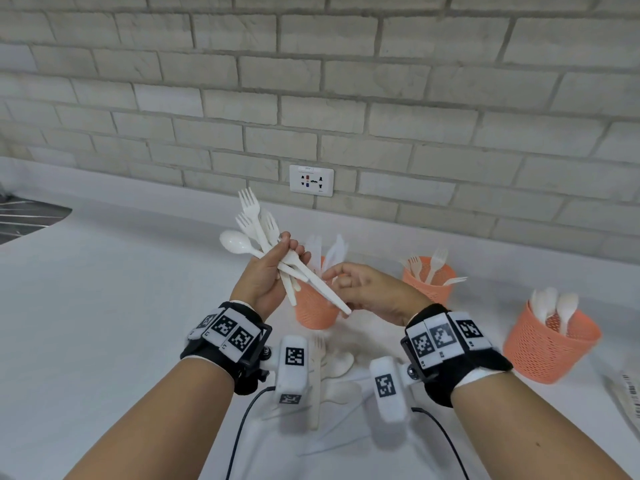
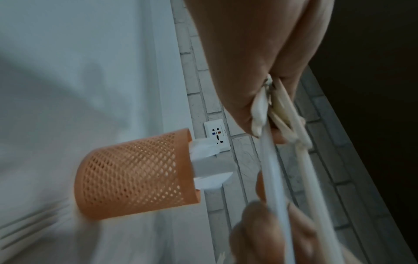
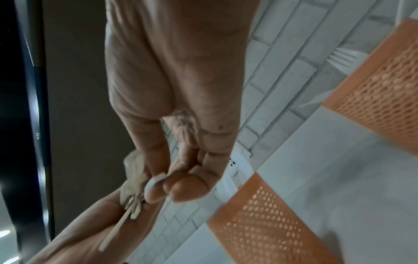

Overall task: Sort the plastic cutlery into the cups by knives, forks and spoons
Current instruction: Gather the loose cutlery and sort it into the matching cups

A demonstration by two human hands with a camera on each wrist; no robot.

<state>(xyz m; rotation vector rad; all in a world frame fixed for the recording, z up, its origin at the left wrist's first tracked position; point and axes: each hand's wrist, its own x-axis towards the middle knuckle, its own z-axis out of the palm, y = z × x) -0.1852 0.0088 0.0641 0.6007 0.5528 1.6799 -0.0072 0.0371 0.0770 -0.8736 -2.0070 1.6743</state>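
Observation:
My left hand (image 1: pixel 287 251) is raised over the white counter and grips a bundle of white plastic cutlery (image 1: pixel 258 233), several forks and a spoon, heads fanned up and away. My right hand (image 1: pixel 332 277) pinches one long handle (image 2: pixel 271 178) low in that bundle, and the right wrist view shows thumb and fingertips (image 3: pixel 158 189) closed on it. Behind the hands stands the orange mesh cup with knives (image 1: pixel 313 311). The cup with forks (image 1: pixel 431 282) is further right. The cup with spoons (image 1: pixel 550 348) is at the near right. Loose cutlery (image 1: pixel 334 367) lies under my wrists.
A brick wall with a socket (image 1: pixel 311 180) runs along the back of the counter (image 1: pixel 121 306). A sink edge (image 1: pixel 31 216) shows at the far left. A wrapped packet (image 1: pixel 627 400) lies at the right edge. Camera cables trail toward me.

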